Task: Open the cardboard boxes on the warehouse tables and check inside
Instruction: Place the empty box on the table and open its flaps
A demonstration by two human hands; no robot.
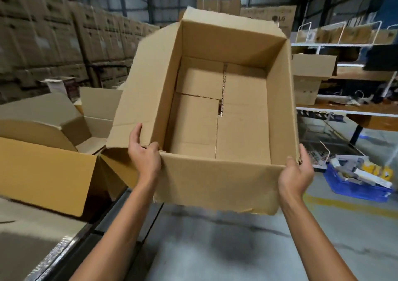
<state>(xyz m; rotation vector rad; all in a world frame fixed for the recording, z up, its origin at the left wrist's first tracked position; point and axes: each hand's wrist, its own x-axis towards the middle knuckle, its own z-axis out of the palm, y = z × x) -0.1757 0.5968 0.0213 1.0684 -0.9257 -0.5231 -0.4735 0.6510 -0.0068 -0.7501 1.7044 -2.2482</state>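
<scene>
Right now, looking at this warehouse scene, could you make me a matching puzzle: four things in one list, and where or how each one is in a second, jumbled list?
Things:
1. middle box
2. blue crate
3. left box
4. stacked cartons

States:
A. on the floor, assorted items inside
B. lifted up, nothing inside
C. piled high at the far left
D. on the table, flaps open

Pairs: 1-B, 2-A, 3-D, 4-C.

Both hands [144, 157] [296, 173] grip the open cardboard box [217, 179].
</scene>
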